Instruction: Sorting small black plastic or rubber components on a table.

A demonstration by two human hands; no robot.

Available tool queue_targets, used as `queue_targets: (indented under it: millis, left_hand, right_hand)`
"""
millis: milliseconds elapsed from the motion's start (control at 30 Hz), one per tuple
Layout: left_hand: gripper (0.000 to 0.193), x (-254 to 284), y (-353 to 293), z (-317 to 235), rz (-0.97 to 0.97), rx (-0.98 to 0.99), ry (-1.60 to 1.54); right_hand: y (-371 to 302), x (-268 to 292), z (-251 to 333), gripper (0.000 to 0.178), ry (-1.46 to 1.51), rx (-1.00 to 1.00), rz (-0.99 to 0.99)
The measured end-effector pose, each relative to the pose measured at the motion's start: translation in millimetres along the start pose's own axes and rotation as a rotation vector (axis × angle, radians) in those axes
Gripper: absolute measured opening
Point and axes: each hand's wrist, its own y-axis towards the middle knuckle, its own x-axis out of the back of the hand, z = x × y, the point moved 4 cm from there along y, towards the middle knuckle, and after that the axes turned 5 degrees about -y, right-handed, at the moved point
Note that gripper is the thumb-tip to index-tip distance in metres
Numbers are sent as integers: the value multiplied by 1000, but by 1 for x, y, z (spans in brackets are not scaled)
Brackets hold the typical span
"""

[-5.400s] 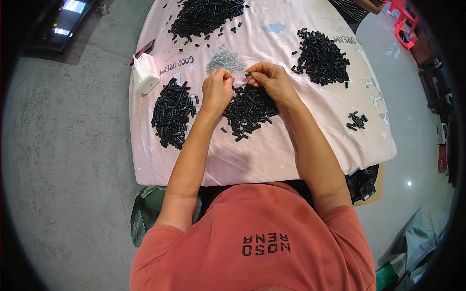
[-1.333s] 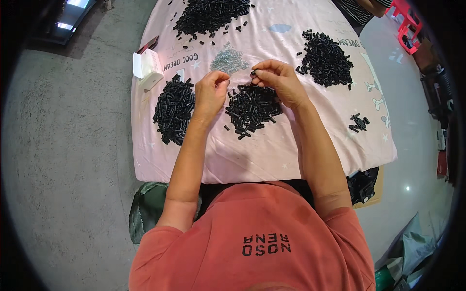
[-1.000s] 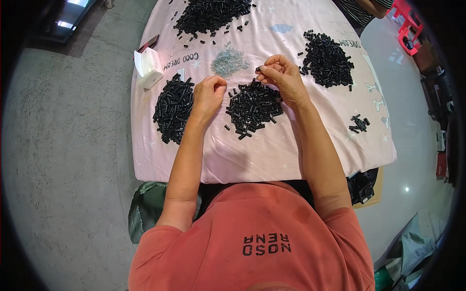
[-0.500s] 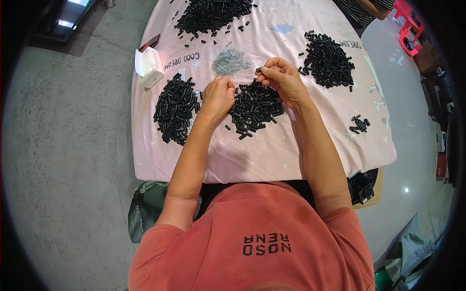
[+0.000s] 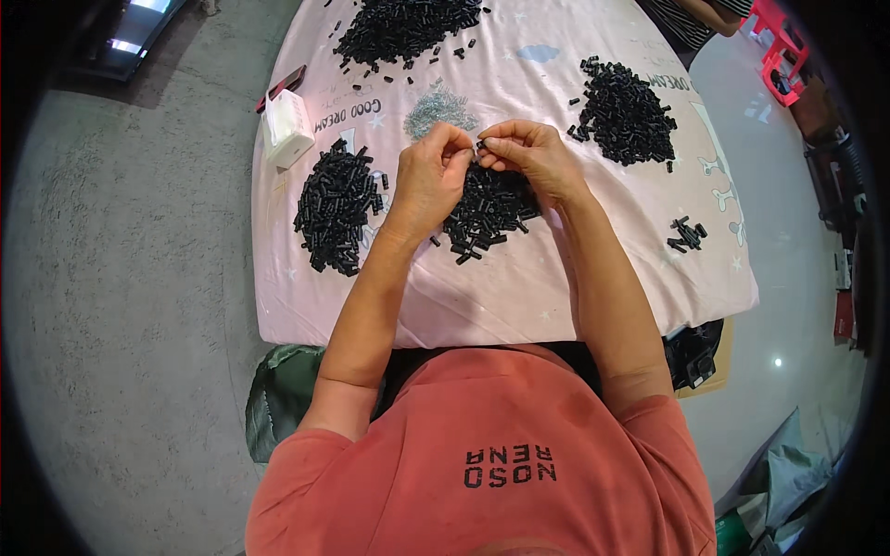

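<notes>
My right hand (image 5: pixel 540 159) pinches a small black cylindrical piece (image 5: pixel 481 145) between thumb and fingers. Close against it, my left hand (image 5: pixel 430 178) is also closed in a pinch, its thumb and fingertip almost touching that piece. Whatever the left fingers hold is too small to make out. Both hands hover at the far edge of a pile of black cylindrical pieces (image 5: pixel 489 211), partly covering it. Just beyond them lies a heap of tiny clear or silvery parts (image 5: pixel 436 107).
More black pieces lie in a left pile (image 5: pixel 334 208), a right pile (image 5: pixel 627 116), a far pile (image 5: pixel 403 28) and a small cluster (image 5: pixel 686 235). A white tissue pack (image 5: pixel 289 130) sits at the pink cloth's (image 5: pixel 519 306) left edge. Another person's arm (image 5: pixel 714 15) shows far right.
My left hand has moved away from me and to the right. My right hand has shifted slightly left with the black piece, so the fingertips now meet. The tissue pack's white flap has shifted.
</notes>
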Motion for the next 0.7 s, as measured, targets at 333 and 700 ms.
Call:
queue_targets:
  millis: [333,700]
  left_hand:
    - [8,-2,10,-6,29,-12,18]
    - [3,-6,13,10,120,100,-68]
  right_hand:
    - [-2,1,2,16,-64,-10,48]
    - [0,3,-2,17,39,-67,69]
